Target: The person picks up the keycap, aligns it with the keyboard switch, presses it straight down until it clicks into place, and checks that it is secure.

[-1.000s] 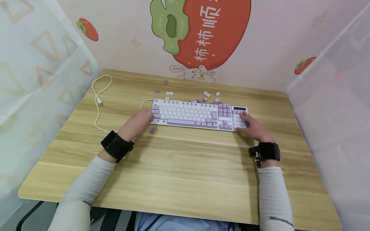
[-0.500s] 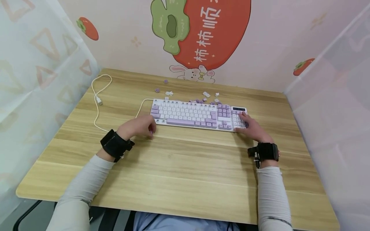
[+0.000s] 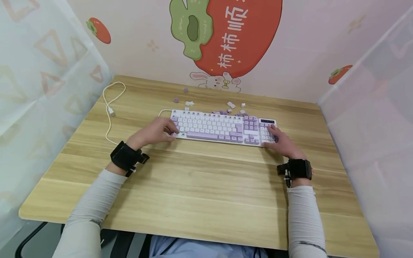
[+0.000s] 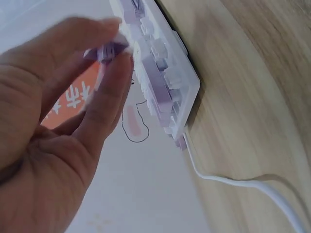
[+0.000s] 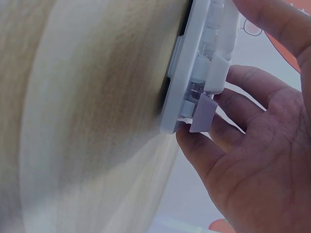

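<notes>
A white and lilac keyboard [image 3: 206, 126] lies on the wooden table. Over its near left corner, my left hand [image 3: 154, 132] pinches a purple keycap [image 4: 108, 51] between thumb and fingertips; the left wrist view shows the cap's underside stem, a little apart from the keys. The row at that corner has bare switches beside the long lilac space bar [image 4: 158, 87]. At the opposite end my right hand [image 3: 284, 143] holds the keyboard, thumb at the front edge and fingers over the number pad. A lilac key [image 5: 204, 114] stands close to those fingers in the right wrist view.
Loose purple keycaps [image 3: 176, 100] and white keycaps [image 3: 231, 105] lie scattered behind the keyboard. A white cable [image 3: 109, 111] loops over the table's left side. A printed wall [image 3: 300, 46] rises at the back edge, with pale curtains on both sides.
My left hand moved from the left edge down to the loose purple keycap in front, picked it up, and rose back to the keyboard's left corner. The right hand stays put.
</notes>
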The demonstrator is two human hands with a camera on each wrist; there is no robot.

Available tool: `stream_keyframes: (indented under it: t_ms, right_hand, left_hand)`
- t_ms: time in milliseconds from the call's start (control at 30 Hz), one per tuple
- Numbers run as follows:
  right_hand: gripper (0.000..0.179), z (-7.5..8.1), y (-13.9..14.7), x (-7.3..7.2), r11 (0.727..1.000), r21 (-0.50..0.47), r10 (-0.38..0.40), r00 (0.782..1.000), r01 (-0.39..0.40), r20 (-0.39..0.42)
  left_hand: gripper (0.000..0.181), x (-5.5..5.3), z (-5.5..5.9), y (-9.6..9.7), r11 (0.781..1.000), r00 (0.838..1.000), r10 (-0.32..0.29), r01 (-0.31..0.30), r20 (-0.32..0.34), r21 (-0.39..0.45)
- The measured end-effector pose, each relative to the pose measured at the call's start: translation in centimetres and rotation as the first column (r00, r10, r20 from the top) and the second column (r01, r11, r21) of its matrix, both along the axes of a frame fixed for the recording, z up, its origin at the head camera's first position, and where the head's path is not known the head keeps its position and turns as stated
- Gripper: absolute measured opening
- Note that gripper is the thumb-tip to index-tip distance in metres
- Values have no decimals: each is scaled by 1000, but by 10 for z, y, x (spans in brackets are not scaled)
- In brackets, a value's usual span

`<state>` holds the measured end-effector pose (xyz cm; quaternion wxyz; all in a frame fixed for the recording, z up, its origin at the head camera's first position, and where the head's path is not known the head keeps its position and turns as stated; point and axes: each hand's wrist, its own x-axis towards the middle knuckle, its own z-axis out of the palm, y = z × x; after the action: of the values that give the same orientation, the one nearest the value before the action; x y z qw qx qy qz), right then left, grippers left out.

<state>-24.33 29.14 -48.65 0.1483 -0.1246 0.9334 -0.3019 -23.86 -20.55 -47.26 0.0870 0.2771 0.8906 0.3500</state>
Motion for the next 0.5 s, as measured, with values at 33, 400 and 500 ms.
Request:
stream_keyframes:
  t_ms: [33,400,500]
  right_hand:
    - [86,0,0,0,1000,2,1,1000,-1,-2]
    - [87,2,0,1,1000,3,2,1000,-2,15]
    - [86,1,0,0,1000,9,0,1000,-1,20]
  left_hand:
    - [19,0,0,0,1000,1000,14,-14,-3,16]
    - [20,-2,-1,-4,986,992,97,-84,-83,142]
    - [22,-3,-1,-4,982,993,109,-98,-54,163]
